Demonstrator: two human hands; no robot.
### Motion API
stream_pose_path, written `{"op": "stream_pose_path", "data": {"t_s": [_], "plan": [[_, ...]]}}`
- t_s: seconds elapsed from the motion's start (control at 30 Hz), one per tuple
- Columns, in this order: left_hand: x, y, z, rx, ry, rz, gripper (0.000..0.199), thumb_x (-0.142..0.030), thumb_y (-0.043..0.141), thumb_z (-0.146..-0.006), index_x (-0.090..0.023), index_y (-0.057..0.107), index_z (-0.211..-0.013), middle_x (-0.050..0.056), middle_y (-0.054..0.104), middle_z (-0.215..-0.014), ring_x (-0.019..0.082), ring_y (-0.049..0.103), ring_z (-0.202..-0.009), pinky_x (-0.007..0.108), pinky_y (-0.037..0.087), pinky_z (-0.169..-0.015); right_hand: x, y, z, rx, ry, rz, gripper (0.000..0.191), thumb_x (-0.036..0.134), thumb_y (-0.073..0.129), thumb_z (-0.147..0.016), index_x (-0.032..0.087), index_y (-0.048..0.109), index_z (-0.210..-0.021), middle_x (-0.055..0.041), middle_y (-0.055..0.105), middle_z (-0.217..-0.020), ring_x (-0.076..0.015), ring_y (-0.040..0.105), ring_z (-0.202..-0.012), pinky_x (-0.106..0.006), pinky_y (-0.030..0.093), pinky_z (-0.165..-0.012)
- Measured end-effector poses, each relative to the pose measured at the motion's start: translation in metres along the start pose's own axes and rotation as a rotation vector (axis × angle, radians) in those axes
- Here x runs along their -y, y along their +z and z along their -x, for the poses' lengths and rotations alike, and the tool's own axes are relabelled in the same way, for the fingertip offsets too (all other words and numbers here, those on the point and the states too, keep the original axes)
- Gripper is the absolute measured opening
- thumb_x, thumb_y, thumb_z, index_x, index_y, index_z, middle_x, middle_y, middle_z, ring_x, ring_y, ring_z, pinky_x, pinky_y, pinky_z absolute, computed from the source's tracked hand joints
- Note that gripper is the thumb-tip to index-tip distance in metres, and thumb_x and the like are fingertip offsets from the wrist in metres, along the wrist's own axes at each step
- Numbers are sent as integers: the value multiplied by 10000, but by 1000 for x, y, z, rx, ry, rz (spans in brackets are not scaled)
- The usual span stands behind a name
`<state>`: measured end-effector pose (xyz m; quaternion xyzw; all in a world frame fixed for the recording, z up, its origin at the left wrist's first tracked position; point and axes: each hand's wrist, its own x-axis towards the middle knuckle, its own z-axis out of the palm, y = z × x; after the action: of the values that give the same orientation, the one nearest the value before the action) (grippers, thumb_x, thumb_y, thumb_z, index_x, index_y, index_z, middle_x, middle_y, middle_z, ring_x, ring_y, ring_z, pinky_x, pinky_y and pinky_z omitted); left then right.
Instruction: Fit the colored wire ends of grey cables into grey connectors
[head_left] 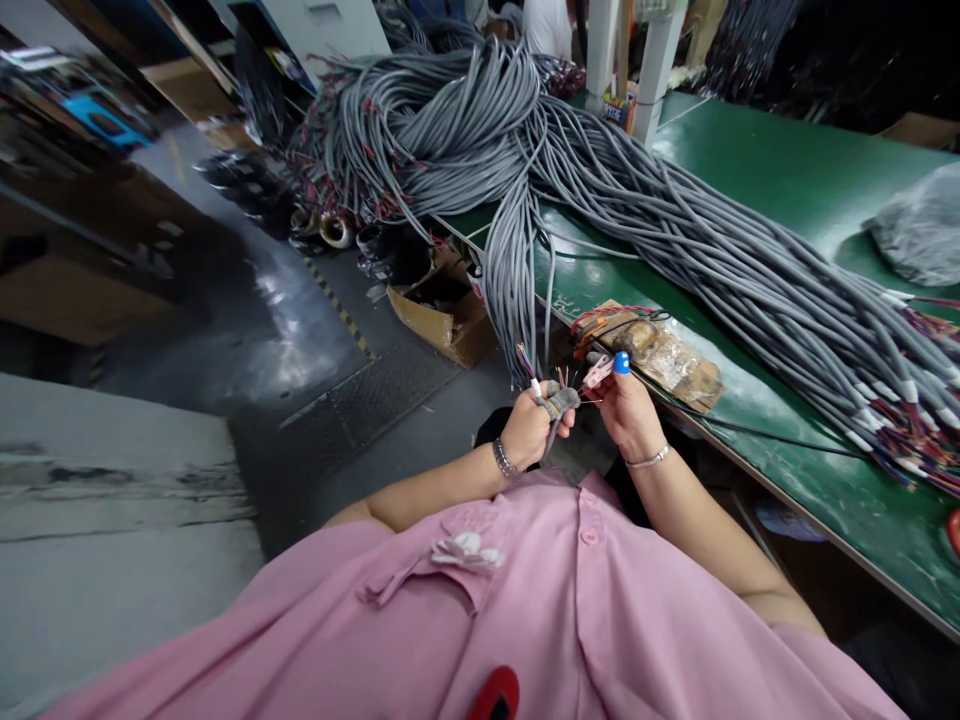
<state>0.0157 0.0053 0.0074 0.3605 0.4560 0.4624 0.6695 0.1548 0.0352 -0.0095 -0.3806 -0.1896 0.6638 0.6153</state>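
My left hand [531,428], with grey covering on some fingers, is closed around a grey cable near my body. Thin coloured wires [525,358] fan out from a white-banded cable end at that hand. Close on its right, my right hand [628,408] has a blue cover on one fingertip and is pinched on a small pinkish-white object [598,372], whose kind I cannot make out. Fine wires run between the two hands. Behind them a bunch of grey cables [514,270] hangs over the table edge.
A large bundle of grey cables [675,210] lies across the green table [750,150]. Near the table edge is a taped brown piece [667,360] with wires beside it. An open cardboard box [450,325] stands on the floor. A clear plastic bag [922,225] lies at right.
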Motion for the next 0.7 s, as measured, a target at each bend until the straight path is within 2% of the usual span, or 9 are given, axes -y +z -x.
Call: {"op": "stream_pose_path", "data": {"t_s": [0.3, 0.43, 0.6, 0.7], "plan": [[-1, -2, 4, 5, 6, -8, 365, -451, 756, -690, -151, 551, -713, -25, 583, -525, 60, 477, -378, 173, 362, -359, 2, -7, 5, 33, 87, 28, 484, 713, 629, -722, 230, 626, -749, -5, 678, -733, -145, 598, -648, -303, 528, -690], [-4, -4, 10, 9, 51, -12, 348, -445, 740, -712, -152, 552, -712, -23, 587, -526, 62, 481, -379, 175, 364, -362, 6, -9, 8, 118, 161, 9, 521, 750, 589, -724, 234, 634, -778, -8, 676, -747, -145, 606, -654, -311, 548, -682], [-11, -1, 13, -33, 138, 2, 347, -440, 742, -714, -156, 545, -697, -24, 594, -531, 63, 488, -376, 177, 363, -364, 12, -5, 10, 116, 167, 25, 399, 604, 703, -734, 226, 675, -860, -1, 683, -764, -126, 604, -657, -272, 543, -666], [-14, 2, 11, -50, 140, -1, 357, -451, 743, -709, -154, 544, -692, -21, 595, -528, 63, 486, -370, 178, 350, -358, 11, -5, 10, 94, 148, 25, 383, 572, 723, -729, 214, 677, -858, 1, 679, -768, -114, 586, -640, -263, 536, -652]]}}
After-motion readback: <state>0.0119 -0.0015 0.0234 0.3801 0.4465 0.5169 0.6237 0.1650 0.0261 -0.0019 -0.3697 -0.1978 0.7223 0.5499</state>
